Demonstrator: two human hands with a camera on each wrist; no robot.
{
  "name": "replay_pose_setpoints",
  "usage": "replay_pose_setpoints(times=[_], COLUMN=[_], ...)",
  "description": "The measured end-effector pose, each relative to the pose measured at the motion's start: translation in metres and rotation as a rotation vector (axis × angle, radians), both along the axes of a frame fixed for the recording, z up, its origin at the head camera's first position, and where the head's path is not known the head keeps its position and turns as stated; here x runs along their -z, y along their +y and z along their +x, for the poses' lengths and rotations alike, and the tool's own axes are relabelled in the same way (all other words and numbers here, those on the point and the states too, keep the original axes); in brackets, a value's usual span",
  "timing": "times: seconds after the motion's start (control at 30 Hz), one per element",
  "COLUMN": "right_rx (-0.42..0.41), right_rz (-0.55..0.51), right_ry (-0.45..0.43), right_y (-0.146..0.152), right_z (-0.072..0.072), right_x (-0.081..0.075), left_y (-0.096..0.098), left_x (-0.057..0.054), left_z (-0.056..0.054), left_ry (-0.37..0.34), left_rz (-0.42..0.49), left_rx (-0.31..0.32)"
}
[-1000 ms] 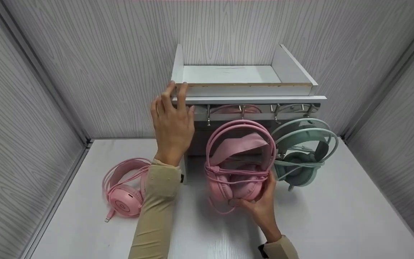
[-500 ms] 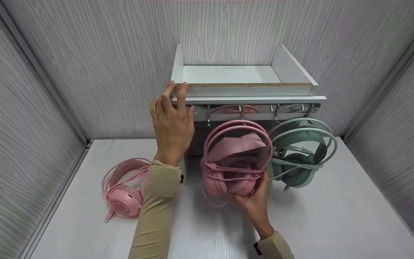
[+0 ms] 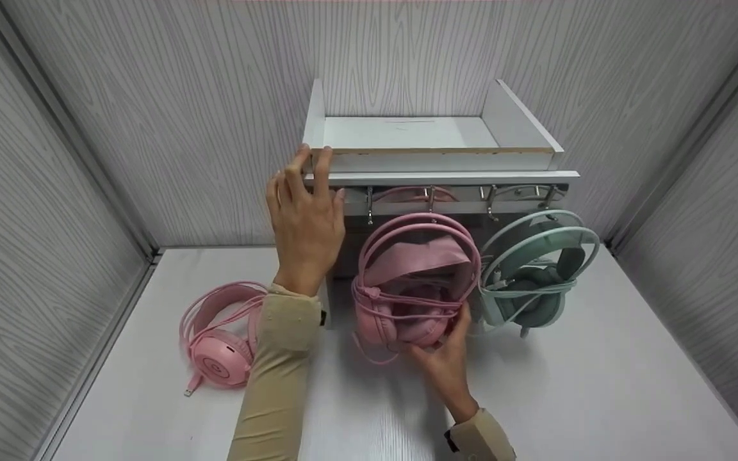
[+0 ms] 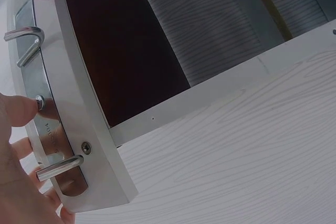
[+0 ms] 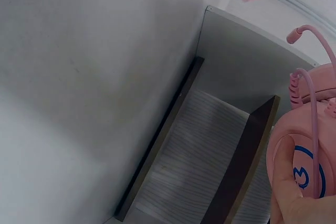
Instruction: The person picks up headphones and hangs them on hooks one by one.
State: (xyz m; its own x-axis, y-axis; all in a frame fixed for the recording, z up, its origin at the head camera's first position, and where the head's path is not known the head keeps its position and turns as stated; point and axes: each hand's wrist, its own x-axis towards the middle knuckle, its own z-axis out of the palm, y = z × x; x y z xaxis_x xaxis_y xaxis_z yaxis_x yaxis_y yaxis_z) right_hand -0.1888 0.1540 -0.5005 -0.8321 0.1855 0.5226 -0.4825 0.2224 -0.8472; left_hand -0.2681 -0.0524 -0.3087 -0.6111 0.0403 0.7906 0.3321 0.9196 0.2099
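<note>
My left hand (image 3: 308, 230) grips the left end of a white shelf (image 3: 439, 161). Fingers lie over its top edge, and in the left wrist view the thumb (image 4: 21, 109) presses the metal hook strip (image 4: 38, 85). My right hand (image 3: 447, 368) holds a pink headset (image 3: 377, 325) from below by its ear cups, cable wrapped across them. Its headband reaches up to one of the metal hooks (image 3: 432, 203); whether it bears on the hook I cannot tell. A green headset (image 3: 535, 304) hangs beside it at the right end.
Another pink headset (image 3: 220, 360) lies on the white table (image 3: 151, 416) at the left, partly behind my left sleeve, its USB plug (image 3: 193, 384) toward the front. The hook strip has several hooks. Grey wood-grain walls (image 3: 74, 128) enclose the table.
My right hand and the pink headset have shifted left and slightly up. The green headset has swung and turned a little. My left hand keeps its place on the shelf.
</note>
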Motion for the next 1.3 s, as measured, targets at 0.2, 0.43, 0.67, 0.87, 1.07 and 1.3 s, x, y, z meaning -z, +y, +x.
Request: replay_pose_setpoints(times=[0.2,0.43,0.67,0.87,1.07,1.3], right_rx=[0.032,0.034,0.029,0.049,0.075,0.088], right_rz=[0.008,-0.003,-0.011,0.004,-0.008,-0.008], right_ry=[-0.001,-0.017,-0.017,0.015,-0.031,-0.06], right_y=[0.005,0.011,0.012,0.013,0.013,0.013], right_z=[-0.005,-0.006,-0.006,-0.007,-0.006,-0.007], right_x=[0.002,0.002,0.002,0.003,0.007,0.007], left_y=[0.002,0.0,-0.001,-0.001,-0.001,0.001], left_x=[0.0,0.001,0.001,0.001,0.002,0.0], left_z=[0.0,0.0,0.001,0.001,0.001,0.001], left_ry=[0.01,0.019,0.004,-0.022,-0.027,-0.009], left_rz=[-0.016,-0.012,-0.015,-0.025,-0.029,-0.028], left_rx=[-0.014,-0.023,-0.022,-0.016,-0.022,-0.024])
